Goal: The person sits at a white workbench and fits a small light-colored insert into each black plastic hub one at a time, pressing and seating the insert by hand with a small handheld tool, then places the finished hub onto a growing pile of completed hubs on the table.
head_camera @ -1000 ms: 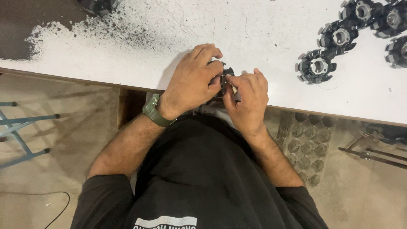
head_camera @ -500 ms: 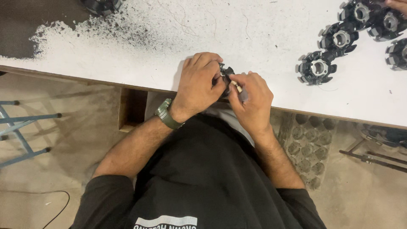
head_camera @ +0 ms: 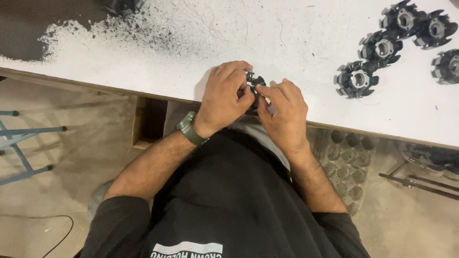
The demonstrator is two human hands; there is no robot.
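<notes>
1 label shows: a white rectangular patch with black lettering (head_camera: 187,249) on the back of the person's black shirt, at the bottom edge of the view. No packages, signs or screens.

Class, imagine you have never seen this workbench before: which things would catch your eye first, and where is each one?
First, the two hands at the near table edge: the left hand and right hand close together around a small black toothed plastic part. Next, the cluster of similar black ring-shaped parts with pale centres at the far right of the white tabletop. Then the dark speckled patch of black dust spreading over its far left.
</notes>
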